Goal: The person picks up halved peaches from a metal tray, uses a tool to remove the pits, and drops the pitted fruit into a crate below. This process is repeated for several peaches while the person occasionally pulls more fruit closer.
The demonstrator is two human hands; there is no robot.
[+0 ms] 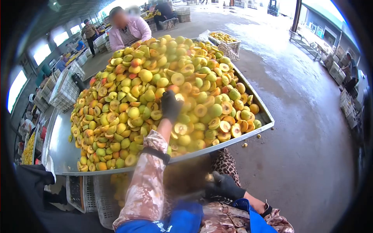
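A large heap of yellow-green, red-blushed peaches (133, 112), many cut in half with pits or pit hollows showing, fills a metal tray table (151, 167). My left hand (171, 105), in a dark glove, reaches into the middle of the heap. Its fingers are curled down among the fruit; what they hold, if anything, is hidden. Below the tray's near edge, close to my body, my right hand (225, 186), also dark-gloved, is closed. At its fingertips shows a small pale-yellow piece of fruit (210, 177), blurred by motion.
Beneath the tray stand plastic crates (105, 206), some fruit inside one. Across the heap a person in a pink jacket (130, 29) faces me. A white crate of fruit (227, 40) stands behind the far right corner. More stacked crates (66, 87) line the left; wet concrete floor (303, 128) lies right.
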